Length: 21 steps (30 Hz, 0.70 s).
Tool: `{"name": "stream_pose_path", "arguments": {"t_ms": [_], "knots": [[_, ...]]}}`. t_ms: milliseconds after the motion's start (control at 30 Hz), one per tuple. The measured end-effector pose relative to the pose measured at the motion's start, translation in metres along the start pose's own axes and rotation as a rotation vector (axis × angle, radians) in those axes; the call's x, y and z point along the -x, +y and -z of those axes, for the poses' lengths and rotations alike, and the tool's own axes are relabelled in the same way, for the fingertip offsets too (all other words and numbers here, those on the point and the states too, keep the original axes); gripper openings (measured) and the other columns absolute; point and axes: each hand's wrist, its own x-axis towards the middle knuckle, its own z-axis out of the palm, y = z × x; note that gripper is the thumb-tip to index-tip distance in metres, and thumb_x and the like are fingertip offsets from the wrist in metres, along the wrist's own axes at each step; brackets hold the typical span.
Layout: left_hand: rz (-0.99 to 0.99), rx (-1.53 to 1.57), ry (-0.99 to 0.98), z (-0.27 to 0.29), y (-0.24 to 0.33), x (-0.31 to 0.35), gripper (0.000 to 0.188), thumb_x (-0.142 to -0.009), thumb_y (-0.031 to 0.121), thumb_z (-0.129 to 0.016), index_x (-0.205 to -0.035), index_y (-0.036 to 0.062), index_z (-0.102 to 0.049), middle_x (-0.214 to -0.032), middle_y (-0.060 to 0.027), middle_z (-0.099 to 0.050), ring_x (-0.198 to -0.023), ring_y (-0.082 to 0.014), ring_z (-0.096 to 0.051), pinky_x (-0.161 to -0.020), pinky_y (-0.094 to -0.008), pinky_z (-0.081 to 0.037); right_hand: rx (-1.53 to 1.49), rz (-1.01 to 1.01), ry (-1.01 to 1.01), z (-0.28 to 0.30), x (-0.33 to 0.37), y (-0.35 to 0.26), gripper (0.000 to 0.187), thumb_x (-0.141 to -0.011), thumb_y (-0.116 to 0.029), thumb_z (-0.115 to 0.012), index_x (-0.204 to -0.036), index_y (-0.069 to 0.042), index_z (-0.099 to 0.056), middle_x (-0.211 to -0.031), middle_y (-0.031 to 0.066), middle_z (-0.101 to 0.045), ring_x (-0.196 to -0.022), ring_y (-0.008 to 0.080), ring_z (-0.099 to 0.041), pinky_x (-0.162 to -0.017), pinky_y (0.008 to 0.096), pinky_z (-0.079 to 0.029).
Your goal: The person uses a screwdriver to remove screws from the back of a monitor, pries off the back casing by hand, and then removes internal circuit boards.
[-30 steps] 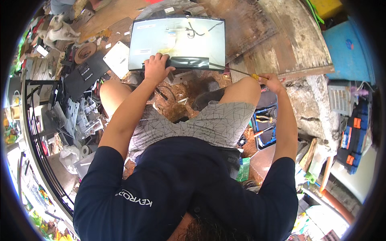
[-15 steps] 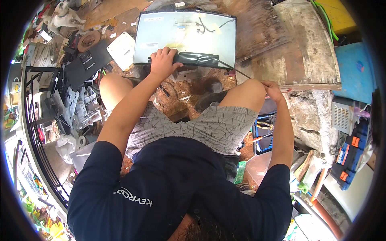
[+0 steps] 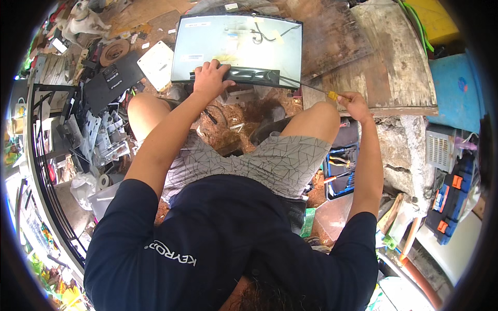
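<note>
A wide, slightly curved display panel (image 3: 238, 41) lies ahead of my knees, pale side up, with tape pieces and a thin black cable on it. A black plastic strip (image 3: 251, 75) runs along its near edge. My left hand (image 3: 208, 79) lies over that edge and the strip, fingers forward and thumb apart. Beyond my right knee, my right hand (image 3: 354, 105) is closed on the yellow handle (image 3: 332, 95) of what looks like a long thin screwdriver. Its dark shaft (image 3: 306, 85) reaches left to the right end of the strip; I cannot tell whether the tip touches.
Wooden boards (image 3: 394, 67) lie to the right. An opened tool case (image 3: 342, 168) with pliers sits by my right thigh. Metal scrap (image 3: 106, 135), a dark flat panel (image 3: 111, 85) and a black metal rack (image 3: 44, 181) crowd the left. A dog (image 3: 83, 23) is at the far left.
My right hand has risen slightly away from behind the knee, bringing the yellow handle into view. The shaft lies flatter. My left hand stays on the display panel, which has shifted slightly.
</note>
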Motion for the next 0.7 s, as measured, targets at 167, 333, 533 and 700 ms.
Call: {"name": "stream_pose_path", "arguments": {"t_ms": [167,333,533,700], "knots": [[0.020,-0.009,-0.047,0.008,0.002,-0.002,0.059,-0.079,0.054,-0.070,-0.129,0.0249,-0.061,-0.118,-0.0060,-0.055,-0.114,-0.0283,-0.052,-0.095,-0.0502,-0.041,0.243,0.033,0.038,-0.001,-0.005,0.000,0.036,-0.093,-0.026,-0.068,-0.115,0.003,-0.069,-0.098,0.0097,-0.072,-0.090,0.0149,-0.063,-0.082,0.0315,-0.050],[-0.007,0.003,-0.027,0.008,0.008,-0.003,0.058,-0.079,0.053,-0.071,-0.129,0.0250,-0.061,-0.117,-0.0070,-0.055,-0.114,-0.0287,-0.053,-0.095,-0.0504,-0.041,-0.109,-0.020,-0.042,-0.031,-0.013,0.038,0.033,-0.093,-0.024,-0.067,-0.118,-0.003,-0.070,-0.106,0.0144,-0.073,-0.095,0.0189,-0.066,-0.088,0.0332,-0.050],[0.017,0.000,-0.004,0.004,0.001,0.001,0.057,-0.078,0.054,-0.072,-0.127,0.0257,-0.062,-0.116,-0.0058,-0.055,-0.112,-0.0276,-0.054,-0.093,-0.0503,-0.043,-0.063,-0.044,-0.045,-0.035,-0.027,0.010,0.034,-0.093,-0.024,-0.068,-0.118,-0.002,-0.069,-0.096,0.0110,-0.074,-0.085,0.0165,-0.066,-0.078,0.0313,-0.051],[0.008,-0.006,0.001,0.004,0.000,0.002,0.057,-0.078,0.053,-0.072,-0.127,0.0255,-0.062,-0.116,-0.0057,-0.054,-0.111,-0.0274,-0.054,-0.093,-0.0504,-0.043,0.036,-0.013,-0.042,-0.029,-0.020,-0.005,0.033,-0.095,-0.023,-0.065,-0.119,-0.001,-0.068,-0.099,0.0100,-0.073,-0.089,0.0158,-0.065,-0.080,0.0317,-0.051]]}}
